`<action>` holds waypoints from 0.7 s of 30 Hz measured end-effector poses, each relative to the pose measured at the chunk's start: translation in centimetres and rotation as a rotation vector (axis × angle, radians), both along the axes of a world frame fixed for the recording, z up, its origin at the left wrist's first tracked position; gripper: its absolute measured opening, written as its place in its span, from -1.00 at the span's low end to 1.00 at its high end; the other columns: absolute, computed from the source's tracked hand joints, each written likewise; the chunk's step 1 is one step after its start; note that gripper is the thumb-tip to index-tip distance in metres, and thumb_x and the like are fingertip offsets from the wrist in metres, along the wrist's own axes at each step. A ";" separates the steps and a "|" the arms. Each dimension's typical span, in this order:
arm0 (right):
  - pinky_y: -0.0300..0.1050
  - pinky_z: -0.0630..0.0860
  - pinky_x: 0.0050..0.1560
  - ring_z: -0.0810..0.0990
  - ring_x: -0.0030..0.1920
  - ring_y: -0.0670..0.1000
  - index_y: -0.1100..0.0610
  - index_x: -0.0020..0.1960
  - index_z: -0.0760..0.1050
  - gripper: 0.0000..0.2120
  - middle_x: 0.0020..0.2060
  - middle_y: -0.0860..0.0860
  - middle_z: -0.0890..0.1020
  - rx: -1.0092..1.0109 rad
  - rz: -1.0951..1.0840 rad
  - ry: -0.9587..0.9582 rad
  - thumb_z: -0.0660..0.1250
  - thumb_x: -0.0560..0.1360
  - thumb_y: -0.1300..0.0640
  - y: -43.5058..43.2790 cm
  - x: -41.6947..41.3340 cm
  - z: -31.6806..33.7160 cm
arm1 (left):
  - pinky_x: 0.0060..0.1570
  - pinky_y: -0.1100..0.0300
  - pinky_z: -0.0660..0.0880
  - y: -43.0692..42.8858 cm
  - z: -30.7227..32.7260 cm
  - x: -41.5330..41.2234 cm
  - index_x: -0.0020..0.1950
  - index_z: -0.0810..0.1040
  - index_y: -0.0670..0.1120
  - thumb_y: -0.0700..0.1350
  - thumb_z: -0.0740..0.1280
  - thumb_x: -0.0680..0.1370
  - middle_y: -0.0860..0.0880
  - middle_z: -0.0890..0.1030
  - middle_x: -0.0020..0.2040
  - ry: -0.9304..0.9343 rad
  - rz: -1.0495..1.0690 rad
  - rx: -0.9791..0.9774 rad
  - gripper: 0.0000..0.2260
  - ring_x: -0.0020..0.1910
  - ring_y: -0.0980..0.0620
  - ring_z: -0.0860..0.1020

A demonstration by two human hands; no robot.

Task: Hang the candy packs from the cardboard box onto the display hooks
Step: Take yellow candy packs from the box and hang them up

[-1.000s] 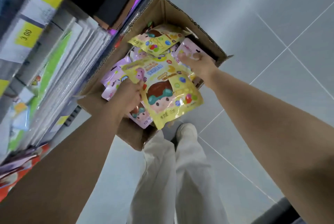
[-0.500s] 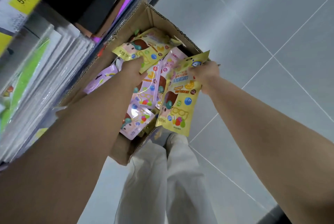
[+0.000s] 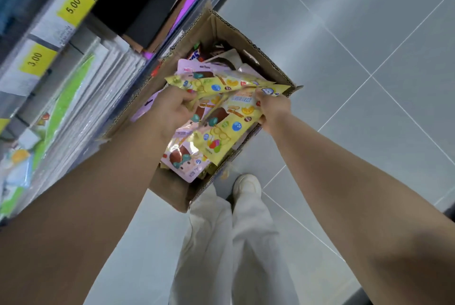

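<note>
Grey floor tiles [image 3: 369,21] are showing around the cardboard box [image 3: 236,31]. We are gripping one yellow candy pack [image 3: 216,84] in our left hand [image 3: 172,110] and another yellow candy pack [image 3: 229,124] in our right hand [image 3: 273,107], just above pink candy packs [image 3: 193,173] lying in the box.

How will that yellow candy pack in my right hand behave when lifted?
Probably floppy: the yellow candy pack sags and creases below the right hand. Likely slippery, since its film looks glossy. Seemingly light: held only by its top edge.
</note>
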State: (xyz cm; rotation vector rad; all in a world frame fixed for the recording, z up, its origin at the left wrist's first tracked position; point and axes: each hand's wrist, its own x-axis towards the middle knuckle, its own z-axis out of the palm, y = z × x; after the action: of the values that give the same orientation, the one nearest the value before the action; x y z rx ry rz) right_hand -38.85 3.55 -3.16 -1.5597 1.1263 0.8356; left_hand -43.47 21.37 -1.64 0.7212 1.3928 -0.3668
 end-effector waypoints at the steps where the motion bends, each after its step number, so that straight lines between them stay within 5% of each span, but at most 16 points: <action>1: -0.21 0.44 -0.38 0.58 -0.29 0.03 0.18 0.12 0.43 -0.68 -0.20 0.09 0.60 0.014 -0.022 0.000 0.40 0.45 0.07 0.4 0.0 0.7 | -0.29 0.31 0.41 0.3 0.5 -0.7 -0.18 0.45 -0.14 -0.42 0.16 0.55 -0.02 0.53 -0.22 -0.006 -0.015 -0.025 -0.77 -0.23 0.12 0.50; 5: -0.37 0.32 -0.59 0.45 -0.48 -0.09 0.07 0.06 0.32 -0.60 -0.20 0.02 0.54 0.078 -0.056 -0.036 0.46 0.39 -0.03 2.3 -0.6 3.7 | 0.06 0.09 0.53 1.9 2.5 -3.5 0.03 0.51 -0.09 -0.46 0.15 0.52 -0.02 0.65 -0.11 -0.101 -0.052 -0.020 -0.68 -0.14 0.06 0.63; 9: -0.39 0.30 -0.59 0.47 -0.57 -0.10 0.06 0.03 0.36 -0.66 -0.25 0.01 0.55 0.119 -0.037 -0.092 0.46 0.40 0.02 4.1 -1.3 7.0 | -0.38 0.16 0.58 3.7 6.1 -5.5 0.20 0.41 -0.03 -0.50 0.13 0.50 -0.02 0.63 -0.02 -0.180 -0.054 0.054 -0.56 -0.15 0.05 0.66; 12: -0.25 0.40 -0.37 0.51 -0.29 0.00 0.15 0.04 0.48 -0.70 -0.20 0.03 0.56 0.130 0.029 -0.115 0.45 0.38 0.07 5.4 -2.1 10.4 | -0.22 0.04 0.62 4.9 8.8 -7.4 0.04 0.50 -0.08 -0.54 0.12 0.46 -0.05 0.65 -0.08 -0.166 -0.134 0.069 -0.59 -0.08 -0.03 0.62; 14: -0.13 0.47 -0.14 0.52 -0.15 0.08 0.13 -0.07 0.51 -0.82 -0.18 0.04 0.58 0.105 0.111 -0.202 0.44 0.38 0.11 6.2 -2.9 13.0 | -0.26 0.16 0.60 5.0 11.4 -8.4 -0.09 0.52 -0.09 -0.51 0.16 0.47 -0.01 0.65 -0.25 -0.086 -0.260 0.115 -0.66 -0.14 -0.04 0.59; 16: 0.03 0.55 0.06 0.61 -0.05 0.19 0.17 -0.11 0.53 -0.81 -0.11 0.13 0.64 0.088 0.218 -0.307 0.44 0.34 0.12 7.1 -3.7 15.8 | -0.20 0.22 0.58 5.1 14.6 -8.9 0.10 0.48 -0.16 -0.38 0.24 0.49 -0.02 0.63 -0.16 0.049 -0.447 0.273 -0.77 -0.07 -0.06 0.53; 17: 0.08 0.58 0.06 0.63 -0.03 0.21 0.18 -0.07 0.54 -0.78 -0.08 0.16 0.65 0.070 0.296 -0.366 0.44 0.34 0.12 7.5 -4.1 17.2 | 0.03 0.14 0.56 5.5 15.8 -9.0 0.35 0.32 -0.22 -0.30 0.29 0.50 -0.08 0.57 0.10 0.118 -0.564 0.417 -0.58 0.11 -0.07 0.49; 19: -0.06 0.57 -0.12 0.61 -0.21 0.12 0.21 -0.05 0.56 -0.80 -0.20 0.11 0.64 0.018 0.512 -0.482 0.41 0.39 0.13 8.0 -5.0 20.0 | 0.41 -0.03 0.24 6.4 18.5 -9.5 0.54 -0.09 -0.12 -0.16 0.34 0.49 -0.16 0.17 0.50 0.074 -0.775 0.773 -0.23 0.46 -0.12 0.19; 21: -0.22 0.37 -0.34 0.39 -0.44 -0.02 0.18 -0.27 0.51 -0.85 -0.45 0.01 0.47 0.003 0.710 -0.537 0.37 0.44 0.15 8.3 -6.2 22.7 | 0.47 -0.07 0.00 7.2 21.7 -10.2 0.55 -0.12 -0.03 -0.14 0.33 0.50 -0.13 -0.03 0.56 -0.154 -0.955 1.147 -0.21 0.53 -0.12 -0.01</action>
State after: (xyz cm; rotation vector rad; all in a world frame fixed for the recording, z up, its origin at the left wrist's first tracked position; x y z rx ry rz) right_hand -45.00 11.85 19.51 -2.0506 0.1694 0.7805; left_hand -53.70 28.55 20.06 2.3220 0.9325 -0.1937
